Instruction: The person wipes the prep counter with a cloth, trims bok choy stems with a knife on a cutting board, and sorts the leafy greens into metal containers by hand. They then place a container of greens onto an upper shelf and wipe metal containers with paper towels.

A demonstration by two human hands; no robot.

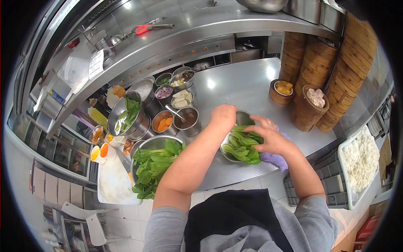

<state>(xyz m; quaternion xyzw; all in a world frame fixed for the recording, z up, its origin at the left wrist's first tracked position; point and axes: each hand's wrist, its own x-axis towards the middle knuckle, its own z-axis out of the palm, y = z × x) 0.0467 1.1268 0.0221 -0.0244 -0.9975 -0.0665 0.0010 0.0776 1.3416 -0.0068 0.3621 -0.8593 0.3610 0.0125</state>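
A metal bowl (224, 153) of leafy green bok choy (243, 147) stands near the table's front edge. My right hand (273, 137) rests at the right side of these greens, fingers spread and thumb apart, touching the leaves. Just behind the bowl is a metal container (242, 116). My left hand (224, 116) is closed at its left edge, the fingertips turned away, so whatever they hold is hidden. A larger bowl of greens (157, 164) sits to the left, partly behind my left forearm. Beside my right wrist lies a purple cloth (275, 159).
Metal pots hold brown sauce (186, 118), orange yolks (162, 122) and white blocks (182, 99). Bamboo steamers (350, 63) are stacked at the right. A crate (323, 180) bears a tray of white shreds (359, 161). A cutting board (113, 178) lies left.
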